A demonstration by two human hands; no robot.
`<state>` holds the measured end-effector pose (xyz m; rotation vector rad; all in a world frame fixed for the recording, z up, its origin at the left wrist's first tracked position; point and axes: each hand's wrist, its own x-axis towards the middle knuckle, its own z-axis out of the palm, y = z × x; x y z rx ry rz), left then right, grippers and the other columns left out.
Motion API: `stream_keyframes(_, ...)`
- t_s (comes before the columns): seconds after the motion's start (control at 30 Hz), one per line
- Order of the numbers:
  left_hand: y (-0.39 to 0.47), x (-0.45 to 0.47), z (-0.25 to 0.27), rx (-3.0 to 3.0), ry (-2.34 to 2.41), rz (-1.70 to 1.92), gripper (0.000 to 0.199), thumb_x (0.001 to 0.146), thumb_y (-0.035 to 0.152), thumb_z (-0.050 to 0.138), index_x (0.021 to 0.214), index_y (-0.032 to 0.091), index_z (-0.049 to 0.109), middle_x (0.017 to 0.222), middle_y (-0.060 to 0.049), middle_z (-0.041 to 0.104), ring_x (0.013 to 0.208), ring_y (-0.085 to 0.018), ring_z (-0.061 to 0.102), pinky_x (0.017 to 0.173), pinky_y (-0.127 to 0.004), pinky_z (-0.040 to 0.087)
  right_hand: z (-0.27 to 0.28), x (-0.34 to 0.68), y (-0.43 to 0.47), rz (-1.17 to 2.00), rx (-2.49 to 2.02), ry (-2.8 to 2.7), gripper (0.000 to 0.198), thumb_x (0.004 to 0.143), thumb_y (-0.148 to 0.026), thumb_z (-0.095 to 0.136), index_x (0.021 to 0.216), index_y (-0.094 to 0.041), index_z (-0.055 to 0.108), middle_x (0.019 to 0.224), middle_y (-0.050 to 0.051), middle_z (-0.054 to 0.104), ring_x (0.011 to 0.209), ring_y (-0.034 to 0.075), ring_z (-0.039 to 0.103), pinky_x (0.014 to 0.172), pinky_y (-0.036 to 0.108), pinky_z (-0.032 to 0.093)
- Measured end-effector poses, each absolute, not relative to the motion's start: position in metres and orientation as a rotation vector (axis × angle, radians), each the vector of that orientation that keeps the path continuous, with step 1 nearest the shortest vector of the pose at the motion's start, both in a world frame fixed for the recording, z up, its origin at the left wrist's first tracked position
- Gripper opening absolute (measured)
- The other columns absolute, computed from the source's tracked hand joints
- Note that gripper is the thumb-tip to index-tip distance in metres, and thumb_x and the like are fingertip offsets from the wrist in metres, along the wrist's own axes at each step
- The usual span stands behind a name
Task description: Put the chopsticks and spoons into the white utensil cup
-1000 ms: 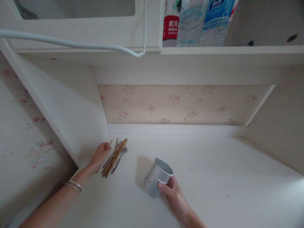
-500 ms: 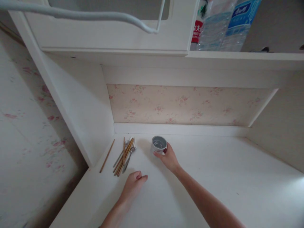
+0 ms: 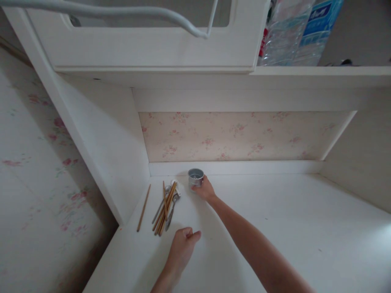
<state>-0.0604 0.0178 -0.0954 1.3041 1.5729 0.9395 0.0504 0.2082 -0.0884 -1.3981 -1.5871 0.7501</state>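
Right hand (image 3: 205,189) grasps upright, silver, perforated metal cup (image 3: 195,181) at far side, right of slim brown chopsticks (image 3: 166,209) aligned near-to-far. Left hand (image 3: 182,246), clenched, lies just beyond their near ends, rightward.

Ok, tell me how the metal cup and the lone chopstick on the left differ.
The metal cup is silver-grey, while the lone chopstick is brown.
The metal cup is a wide, hollow cylinder; the lone chopstick is long and thin.
The metal cup is upright in the right hand; the lone chopstick lies flat with no hand on it.
Both are beside the utensil pile, on opposite sides.
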Motion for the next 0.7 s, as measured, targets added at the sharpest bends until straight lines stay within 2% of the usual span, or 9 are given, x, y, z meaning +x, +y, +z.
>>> stream_keyframes(0.1, 0.017, -0.06, -0.095, 1.306, 1.57, 0.933, 0.043, 0.069, 0.044, 0.056, 0.053, 0.023, 0.021, 0.054, 0.008, 0.016, 0.052, -0.01, 0.019, 0.053, -0.027, 0.016, -0.092, 0.059, 0.204, 0.822, -1.477, -1.572, 0.097, 0.054, -0.03, 0.081, 0.137, -0.012, 0.036, 0.13, 0.021, 0.053, 0.118, 0.034, 0.054, 0.095, 0.043, 0.042)
stream_keyframes(0.17, 0.016, -0.061, -0.093, 1.303, 1.57, 0.935, 0.043, 0.069, 0.044, 0.056, 0.054, 0.023, 0.022, 0.055, 0.008, 0.016, 0.052, -0.01, 0.02, 0.053, -0.027, 0.017, -0.092, 0.067, 0.194, 0.846, -1.479, -1.567, 0.102, 0.053, -0.031, 0.082, 0.14, -0.011, 0.03, 0.135, 0.023, 0.048, 0.122, 0.034, 0.051, 0.095, 0.042, 0.042)
stream_keyframes(0.23, 0.015, -0.061, -0.091, 1.302, 1.574, 0.94, 0.043, 0.069, 0.046, 0.056, 0.054, 0.023, 0.023, 0.055, 0.007, 0.017, 0.053, -0.01, 0.02, 0.053, -0.027, 0.017, -0.089, 0.078, 0.177, 0.862, -1.45, -1.569, 0.097, 0.058, -0.031, 0.079, 0.14, -0.012, 0.03, 0.135, 0.022, 0.048, 0.119, 0.032, 0.053, 0.092, 0.04, 0.045)
stream_keyframes(0.33, 0.013, -0.061, -0.088, 1.3, 1.567, 0.936, 0.046, 0.068, 0.049, 0.058, 0.054, 0.023, 0.023, 0.055, 0.008, 0.017, 0.053, -0.01, 0.02, 0.053, -0.026, 0.017, -0.084, 0.099, 0.131, 0.865, -1.375, -1.578, 0.072, 0.071, -0.031, 0.069, 0.134, -0.02, 0.038, 0.128, 0.014, 0.055, 0.103, 0.023, 0.061, 0.084, 0.035, 0.049)
stream_keyframes(0.4, 0.012, -0.06, -0.088, 1.298, 1.563, 0.933, 0.047, 0.067, 0.051, 0.059, 0.055, 0.023, 0.022, 0.055, 0.008, 0.017, 0.053, -0.01, 0.02, 0.053, -0.026, 0.017, -0.081, 0.115, 0.093, 0.893, -1.255, -1.578, 0.054, 0.077, -0.032, 0.063, 0.127, -0.022, 0.043, 0.116, 0.008, 0.06, 0.082, 0.016, 0.064, 0.073, 0.03, 0.05)
stream_keyframes(0.47, 0.011, -0.06, -0.089, 1.301, 1.573, 0.92, 0.048, 0.068, 0.051, 0.059, 0.056, 0.023, 0.022, 0.056, 0.008, 0.017, 0.053, -0.01, 0.02, 0.053, -0.026, 0.017, -0.08, 0.128, 0.056, 1.01, -1.166, -1.541, 0.044, 0.083, -0.038, 0.058, 0.123, -0.024, 0.046, 0.096, 0.002, 0.064, 0.064, 0.013, 0.06, 0.059, 0.027, 0.047)
stream_keyframes(0.53, 0.011, -0.06, -0.09, 1.318, 1.588, 0.907, 0.047, 0.069, 0.05, 0.058, 0.056, 0.023, 0.022, 0.056, 0.008, 0.017, 0.053, -0.01, 0.021, 0.053, -0.026, 0.017, -0.084, 0.138, 0.025, 1.127, -1.166, -1.488, 0.035, 0.086, -0.045, 0.055, 0.111, -0.021, 0.053, 0.072, -0.003, 0.059, 0.053, 0.011, 0.053, 0.05, 0.024, 0.04)
stream_keyframes(0.6, 0.011, -0.059, -0.092, 1.348, 1.593, 0.897, 0.047, 0.07, 0.051, 0.057, 0.057, 0.023, 0.022, 0.056, 0.008, 0.017, 0.054, -0.01, 0.022, 0.053, -0.026, 0.017, -0.091, 0.144, 0.006, 1.216, -1.211, -1.449, 0.034, 0.087, -0.051, 0.052, 0.093, -0.018, 0.059, 0.058, -0.005, 0.051, 0.046, 0.01, 0.043, 0.045, 0.022, 0.032)
stream_keyframes(0.7, 0.01, -0.056, -0.091, 1.371, 1.599, 0.906, 0.046, 0.069, 0.051, 0.057, 0.056, 0.023, 0.023, 0.055, 0.008, 0.018, 0.054, -0.01, 0.023, 0.053, -0.025, 0.018, -0.102, 0.145, -0.004, 1.226, -1.255, -1.461, 0.039, 0.084, -0.054, 0.054, 0.08, -0.017, 0.061, 0.051, -0.007, 0.039, 0.047, 0.009, 0.034, 0.045, 0.023, 0.023)
